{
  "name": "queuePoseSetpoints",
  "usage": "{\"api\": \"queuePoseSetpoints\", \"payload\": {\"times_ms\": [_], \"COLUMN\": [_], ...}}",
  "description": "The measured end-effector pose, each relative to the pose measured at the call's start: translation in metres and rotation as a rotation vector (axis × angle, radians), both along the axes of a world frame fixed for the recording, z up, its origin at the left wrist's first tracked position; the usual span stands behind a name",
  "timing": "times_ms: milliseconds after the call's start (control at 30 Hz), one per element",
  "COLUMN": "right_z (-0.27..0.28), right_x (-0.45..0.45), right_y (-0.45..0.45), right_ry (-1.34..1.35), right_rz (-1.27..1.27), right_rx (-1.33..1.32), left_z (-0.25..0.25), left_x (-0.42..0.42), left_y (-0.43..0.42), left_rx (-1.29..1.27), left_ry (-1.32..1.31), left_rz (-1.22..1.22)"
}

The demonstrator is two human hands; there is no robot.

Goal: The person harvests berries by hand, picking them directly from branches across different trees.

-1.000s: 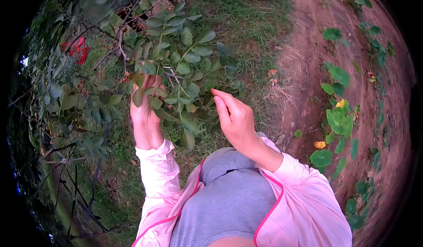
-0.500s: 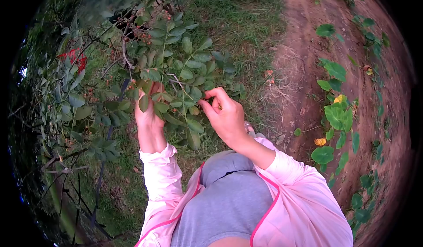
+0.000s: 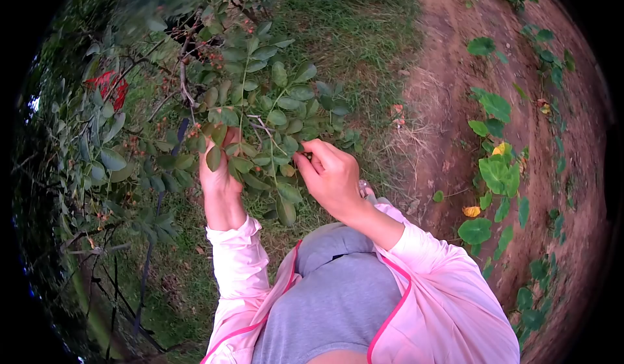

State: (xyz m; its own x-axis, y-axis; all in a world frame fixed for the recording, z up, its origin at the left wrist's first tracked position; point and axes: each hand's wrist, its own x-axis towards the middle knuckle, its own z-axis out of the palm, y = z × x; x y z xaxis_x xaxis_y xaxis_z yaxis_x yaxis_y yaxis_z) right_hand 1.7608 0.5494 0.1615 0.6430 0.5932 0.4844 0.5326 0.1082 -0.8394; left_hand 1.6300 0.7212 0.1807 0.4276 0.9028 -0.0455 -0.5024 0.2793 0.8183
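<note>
Leafy branch: Seen in my remote head view, the leafy branch (image 3: 277, 118) reaches out from the bush's right side, ahead of the person's grey top (image 3: 331, 292) and between the two hands.
Left hand: It reaches up under the near edge of the foliage, the left hand (image 3: 220, 177) partly screened by oval leaflets. Its fingertips are hidden, and I cannot tell whether they grip a stem.
Right hand: At the foliage's right edge, the right hand (image 3: 333, 177) has its fingers curled in and its thumb and forefinger drawn close together beside the leaves. I cannot make out what, if anything, lies between them.
Small fruits: Orange-red small fruits (image 3: 208, 56) dot the twigs toward the bush's far edge, with more at its left side. Many hang unpicked; I cannot judge how much has been done.
Leaves: Paired along thin green stems, the leaves are smooth-edged and mostly dull green, some tinged brown near the left hand. A pale, bare twig (image 3: 261, 126) forks among them.
Ground: Grass (image 3: 364, 65) borders reddish-brown soil (image 3: 442, 104), where broad-leaved plants (image 3: 499, 175) grow near a yellow leaf (image 3: 472, 211).
</note>
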Motion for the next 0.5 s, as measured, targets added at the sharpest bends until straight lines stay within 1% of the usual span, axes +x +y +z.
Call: {"api": "queuePoseSetpoints", "payload": {"times_ms": [67,133,167,200,233,267,300,367,433,467,500], "right_z": [0.002,0.002,-0.002,-0.007,-0.009,-0.007,0.009,0.003,0.003,0.005,0.006], "right_x": [0.001,-0.002,-0.002,-0.002,-0.001,0.002,0.017,0.026,0.025,0.022,0.019], "right_y": [-0.010,-0.024,-0.030,-0.036,-0.041,-0.047,-0.060,-0.063,-0.064,-0.064,-0.065], "right_ry": [0.082,0.204,0.278,0.352,0.427,0.684,1.238,1.459,1.419,1.389,1.358], "right_rz": [0.070,0.153,0.212,0.271,0.334,0.468,0.715,0.952,1.016,1.030,1.044], "right_rx": [-0.038,-0.076,-0.041,-0.006,0.028,0.082,0.018,0.199,0.201,0.207,0.213], "left_z": [-0.007,0.000,0.003,0.002,0.000,-0.001,0.001,-0.002,0.000,0.004,-0.001], "left_x": [-0.001,-0.004,-0.006,-0.013,-0.017,-0.021,-0.024,-0.026,-0.018,-0.009,-0.010], "left_y": [0.003,0.002,0.004,0.011,0.015,0.018,0.019,0.023,0.014,0.007,0.010], "left_rx": [0.023,0.036,0.042,0.077,0.048,0.018,-0.011,-0.016,0.023,0.036,0.053], "left_ry": [0.020,0.041,0.051,-0.036,-0.048,-0.058,-0.065,-0.059,-0.008,-0.053,-0.098], "left_rz": [0.038,0.040,0.041,-0.055,-0.069,-0.081,-0.094,-0.081,-0.047,-0.023,-0.113]}}
